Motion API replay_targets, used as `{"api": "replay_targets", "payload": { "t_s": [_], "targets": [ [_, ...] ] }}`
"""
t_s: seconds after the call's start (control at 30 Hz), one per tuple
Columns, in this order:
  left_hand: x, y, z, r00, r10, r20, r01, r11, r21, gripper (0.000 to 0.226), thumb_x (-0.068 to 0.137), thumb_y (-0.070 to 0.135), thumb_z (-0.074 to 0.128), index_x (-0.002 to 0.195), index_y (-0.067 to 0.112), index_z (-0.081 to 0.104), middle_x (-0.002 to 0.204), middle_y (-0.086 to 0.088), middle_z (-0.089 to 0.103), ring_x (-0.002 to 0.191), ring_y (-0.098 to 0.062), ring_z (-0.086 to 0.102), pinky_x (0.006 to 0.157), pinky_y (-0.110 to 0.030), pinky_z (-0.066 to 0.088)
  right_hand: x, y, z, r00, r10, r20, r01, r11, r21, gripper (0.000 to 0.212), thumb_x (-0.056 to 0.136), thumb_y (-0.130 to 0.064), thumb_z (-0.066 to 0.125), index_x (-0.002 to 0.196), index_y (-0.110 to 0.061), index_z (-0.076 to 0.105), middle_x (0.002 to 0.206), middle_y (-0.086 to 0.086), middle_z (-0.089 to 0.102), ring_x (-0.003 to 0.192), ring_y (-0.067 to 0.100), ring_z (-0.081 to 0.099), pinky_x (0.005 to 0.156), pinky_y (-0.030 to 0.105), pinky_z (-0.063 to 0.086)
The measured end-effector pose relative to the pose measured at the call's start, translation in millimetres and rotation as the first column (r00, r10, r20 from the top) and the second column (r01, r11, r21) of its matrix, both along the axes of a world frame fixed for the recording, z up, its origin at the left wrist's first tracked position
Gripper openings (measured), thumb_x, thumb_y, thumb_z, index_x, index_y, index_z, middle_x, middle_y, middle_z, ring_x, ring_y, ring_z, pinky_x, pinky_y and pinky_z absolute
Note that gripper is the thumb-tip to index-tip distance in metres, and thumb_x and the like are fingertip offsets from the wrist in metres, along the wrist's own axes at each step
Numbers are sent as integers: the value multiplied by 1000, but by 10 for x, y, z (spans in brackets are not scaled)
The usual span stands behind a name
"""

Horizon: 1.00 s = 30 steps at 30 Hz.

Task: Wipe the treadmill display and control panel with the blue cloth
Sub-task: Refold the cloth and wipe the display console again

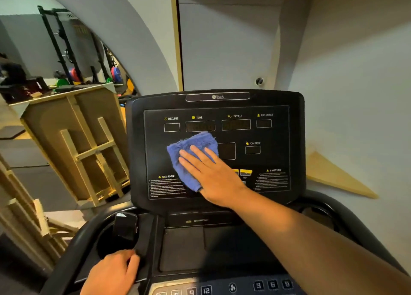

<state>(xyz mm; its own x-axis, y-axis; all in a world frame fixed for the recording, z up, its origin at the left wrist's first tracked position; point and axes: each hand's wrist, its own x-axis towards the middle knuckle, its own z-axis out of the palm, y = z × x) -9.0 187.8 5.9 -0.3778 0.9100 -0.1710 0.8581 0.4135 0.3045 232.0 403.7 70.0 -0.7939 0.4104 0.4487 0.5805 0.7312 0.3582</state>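
At the lower left of the frame, the left hand is seen resting on the black edge of the treadmill console, beside a round cup holder; its fingers are curled over that edge, though how firmly it is gripped cannot be told. Just right of it, along the bottom edge, the control panel is partly shown, with numbered buttons and a fan symbol; nothing is touching it, and it is judged to be left for wiping. Above, at the centre of the frame, the treadmill display is shown upright and dark, its windows labelled INCLINE, TIME, SPEED, DISTANCE and CALORIE all unlit, with caution text printed at its lower corners. The blue cloth is pressed flat against the left-centre of the display, just below the TIME window and above the left caution notice. It is a small, folded towelling cloth with a frayed upper edge, and it looks dry, though that cannot be confirmed. It is held in place by the right hand, whose fingers are laid out straight and slightly spread over it, the palm flat on the glass and nothing pinched. The wiping of the display is judged to be under way; no streaks or smears can be made out, so which parts have been covered cannot be told.
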Motion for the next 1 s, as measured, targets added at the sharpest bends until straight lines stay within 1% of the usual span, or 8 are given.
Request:
{"api": "replay_targets", "payload": {
  "t_s": [0.17,0.27,0.37,0.5,0.67,0.77,0.9,1.0],
  "targets": [
    [-19,22,-73,998,56,-21,-56,998,2,30,99,56,42,95,56,71,119,20,72,106,-7,66,93,-25,52,883,112,-84,932,-293,-214,282,956,-81,88,95,-32,57,160,-17,0,169,5,3,156,25,-6,125,46,2],
    [-49,39,-129,997,73,-32,-73,997,-1,28,97,58,43,88,58,69,112,19,73,103,-5,67,92,-25,52,1292,172,-39,738,-527,-421,470,849,-240,74,104,-39,42,160,-15,1,168,8,2,155,27,-4,125,52,9],
    [-46,44,-128,997,72,-34,-72,997,6,30,97,57,44,80,54,68,104,17,72,95,-3,65,89,-25,52,1316,228,36,672,-584,-455,511,811,-286,68,104,-44,30,160,-13,6,168,11,7,155,30,1,125,52,13],
    [-28,51,-114,998,53,-28,-52,998,37,28,101,53,44,89,52,69,107,18,68,95,-5,59,89,-24,47,1148,490,428,610,-575,-545,492,815,-308,65,107,-46,26,160,-14,9,168,10,9,155,30,2,126,49,8],
    [-48,43,-135,997,67,-27,-67,998,11,30,100,52,44,89,44,72,101,13,71,93,-10,66,86,-30,53,1184,580,488,641,-549,-536,489,831,-265,69,105,-51,23,161,-13,5,169,10,4,155,29,-1,126,47,5],
    [-53,35,-142,998,61,-28,-62,998,-12,31,100,52,43,87,46,70,98,13,71,91,-9,67,85,-31,54,1211,337,165,680,-551,-483,470,834,-289,71,105,-51,25,160,-14,-1,169,9,-2,155,27,-7,126,47,1],
    [-20,35,-78,999,44,-12,-45,999,-8,33,102,51,41,85,43,69,97,13,66,89,-10,63,83,-29,51,1266,-59,-373,736,-569,-366,489,821,-294,76,101,-60,9,159,-16,-11,168,8,-12,155,26,-12,126,45,-3],
    [-19,27,-69,999,37,11,-37,999,-11,34,102,51,40,86,41,69,97,12,64,88,-12,61,83,-30,51,1253,-212,-553,744,-571,-347,485,819,-307,76,100,-64,4,158,-19,-15,167,5,-16,155,25,-12,124,40,-9]
  ]
}}
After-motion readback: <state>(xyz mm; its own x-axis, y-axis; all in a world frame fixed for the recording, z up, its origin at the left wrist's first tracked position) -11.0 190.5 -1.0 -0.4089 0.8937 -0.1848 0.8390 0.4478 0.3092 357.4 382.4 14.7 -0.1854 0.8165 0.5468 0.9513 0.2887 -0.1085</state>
